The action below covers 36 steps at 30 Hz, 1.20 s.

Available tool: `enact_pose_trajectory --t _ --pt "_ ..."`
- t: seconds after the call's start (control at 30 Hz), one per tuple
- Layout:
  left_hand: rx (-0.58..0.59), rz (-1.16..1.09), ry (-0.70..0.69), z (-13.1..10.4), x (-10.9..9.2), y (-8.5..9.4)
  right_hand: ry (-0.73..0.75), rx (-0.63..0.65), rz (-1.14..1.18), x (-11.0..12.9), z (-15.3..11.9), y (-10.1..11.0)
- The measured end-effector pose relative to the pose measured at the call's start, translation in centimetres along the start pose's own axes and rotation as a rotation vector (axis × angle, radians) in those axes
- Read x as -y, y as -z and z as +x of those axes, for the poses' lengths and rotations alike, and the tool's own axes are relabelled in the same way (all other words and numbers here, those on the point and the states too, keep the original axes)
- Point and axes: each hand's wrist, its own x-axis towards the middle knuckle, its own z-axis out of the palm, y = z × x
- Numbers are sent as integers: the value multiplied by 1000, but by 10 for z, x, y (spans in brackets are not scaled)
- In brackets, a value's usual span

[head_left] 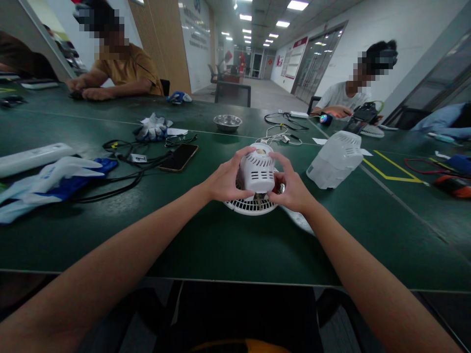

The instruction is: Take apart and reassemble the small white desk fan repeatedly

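Both hands are closed round a white fan motor housing (257,171) with rows of vent slots, near the middle of the green table. My left hand (228,177) grips its left side, thumb along the lower edge and fingers on top. On the opposite side my right hand (291,185) holds it in the same manner. Under the housing lies a round white fan grille (250,209), flat on the table. Small metal parts show between the housing and the grille, partly hidden by my fingers. A translucent white plastic shell (334,161) stands tilted to the right.
Gloves (55,181), black cables (128,181) and a phone (180,158) lie left. Beyond the housing are a metal bowl (228,122) and white cords (281,135). Yellow tape (393,171) and an orange tool (454,185) are right. Two people (125,73) sit across the table.
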Motion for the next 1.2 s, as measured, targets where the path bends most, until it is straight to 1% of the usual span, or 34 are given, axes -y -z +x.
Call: enact_pose_trajectory --t 0.13,0.23,0.3,0.4,0.53,0.57,0.63,0.7,0.77,0.83,0.9,1.0,1.07,1.13,1.2 --pt "19 16 -2 0 0 0 -3 17 15 -5 0 0" --pt "-4 72 32 -1 0 -4 38 -2 15 -8 0 0" --pt "-37 120 59 -1 0 -8 67 -42 -25 -8 0 0" --pt "-58 149 86 0 2 -10 84 -147 -143 -9 2 -1" --pt "-63 105 107 -2 6 -7 114 -249 -226 -13 4 -1" --pt "-80 100 124 -2 8 -6 112 -268 -230 -15 5 0" --pt "-153 105 196 -4 16 -4 81 -307 -222 -20 6 3" --pt "-271 98 312 -6 27 -1 27 -321 -203 -27 6 6" --pt "-300 104 457 -8 39 1 -20 -299 -175 -32 6 8" --pt "-219 76 606 -10 51 2 -50 -266 -149 -36 6 10" --pt "-141 69 661 -11 58 3 -62 -235 -126 -38 6 10" --pt "-97 105 664 -11 60 3 -54 -227 -113 -35 5 9" --pt "-86 91 669 -12 58 3 -46 -254 -123 -32 5 7" --pt "-84 21 667 -12 55 4 -46 -298 -127 -29 4 6" --pt "-130 -106 651 -12 54 5 -60 -341 -75 -27 3 5"
